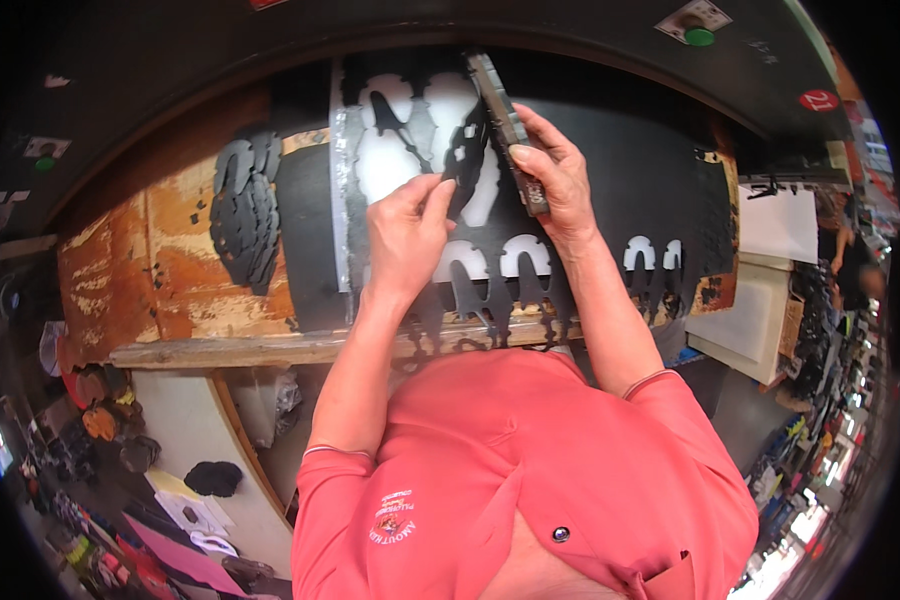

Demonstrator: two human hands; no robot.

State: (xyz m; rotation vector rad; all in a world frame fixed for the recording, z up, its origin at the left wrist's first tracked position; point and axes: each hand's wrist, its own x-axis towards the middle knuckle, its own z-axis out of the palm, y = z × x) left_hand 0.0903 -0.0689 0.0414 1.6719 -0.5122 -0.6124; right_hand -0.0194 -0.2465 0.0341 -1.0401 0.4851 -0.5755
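A large black sheet [610, 180] with rows of cut-out shapes lies across a worn wooden workbench [180, 260], and everything here is placed against that sheet. Near the sheet's upper middle, the left hand [405, 235] pinches a small black cut piece [465, 165] between thumb and forefinger; the piece rises from those fingertips toward the sheet's far edge, and the remaining fingers are curled in. Just right of that piece, the right hand [555, 180] is closed around a metal cutting die [510, 130], a long narrow frame standing tilted on the sheet; the thumb lies along its near side and the other fingers wrap its lower end. The cut piece sits between the two hands, touching or nearly touching the die's left side; which cannot be told. Off the sheet's left edge, a stack of black cut pieces [245, 210] rests on the bare wood. The person's red shirt [530, 470] fills the view below the sheet's near edge.
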